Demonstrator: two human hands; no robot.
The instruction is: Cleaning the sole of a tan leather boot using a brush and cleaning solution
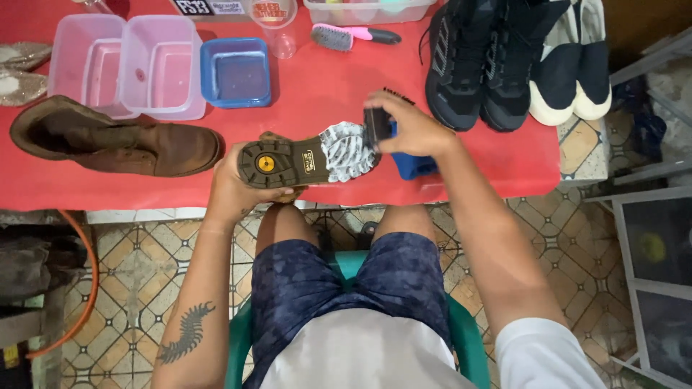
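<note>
Half the sole is lathered so far, by the look of it. The brown leather boot with the black lugged rubber sole (303, 160) sits bottom-up at the middle of the frame, just over the near edge of the red table (331, 86). White foam covers the toe end of the sole, while the heel end with its yellow round badge looks bare, so I'd say that part hasn't been scrubbed yet.

The left hand (234, 184) is wrapped around the heel from underneath. The right hand (411, 126) is closed on a small dark scrubbing brush (378, 122) pressed to the foamy toe, above a blue tub (414, 164).

Its brown partner boot (115, 140) lies on its side at centre left, no foam showing. Pink plastic tubs (126, 65) and a small blue one (236, 72) sit upper left, black sneakers (490, 61) upper right.
</note>
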